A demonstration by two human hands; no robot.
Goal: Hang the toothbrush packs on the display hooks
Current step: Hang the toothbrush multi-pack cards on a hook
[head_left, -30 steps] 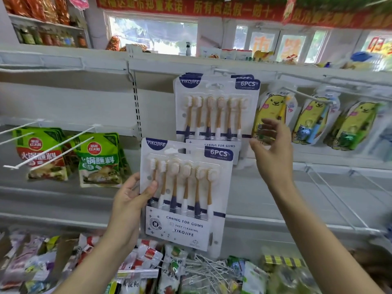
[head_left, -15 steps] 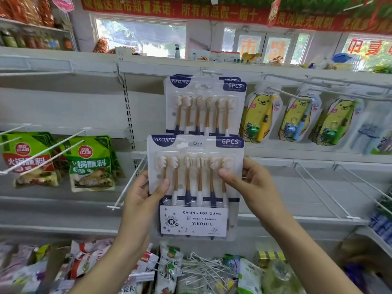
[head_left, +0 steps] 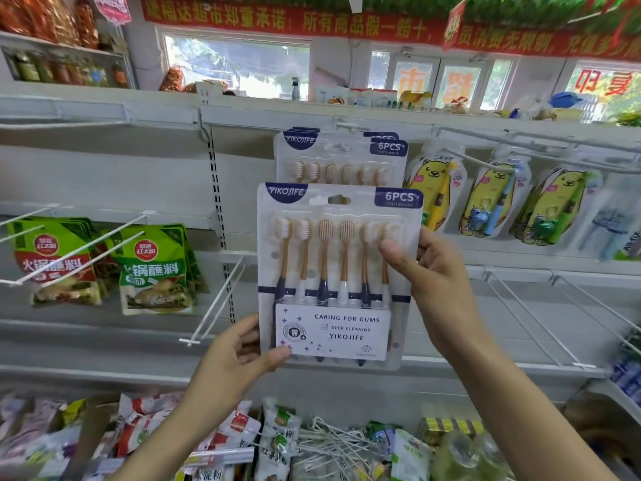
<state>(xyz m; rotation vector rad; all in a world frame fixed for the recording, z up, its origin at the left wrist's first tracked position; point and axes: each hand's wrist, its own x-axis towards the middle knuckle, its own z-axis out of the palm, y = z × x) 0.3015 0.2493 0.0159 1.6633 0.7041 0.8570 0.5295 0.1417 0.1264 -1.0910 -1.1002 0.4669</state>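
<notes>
I hold a white six-piece toothbrush pack (head_left: 333,272) upright in front of the shelf wall. My left hand (head_left: 239,355) pinches its lower left corner, thumb on the front label. My right hand (head_left: 433,282) grips its right edge, thumb across the brush necks. The pack's hang hole sits at its top centre, below the display hook (head_left: 341,146). Several identical packs (head_left: 340,157) hang on that hook directly behind and above the held one, their lower halves hidden by it.
Yellow bear children's toothbrush packs (head_left: 496,199) hang on hooks to the right. Green sauce pouches (head_left: 156,269) hang at left, and a bare white hook (head_left: 215,307) juts out beside my left hand. A bin of loose hooks (head_left: 333,442) and packets lies below.
The pack rose from waist level toward the hanging packs. My right hand left the hung pack and took the held pack's right edge; my left hand slid down to its lower left corner.
</notes>
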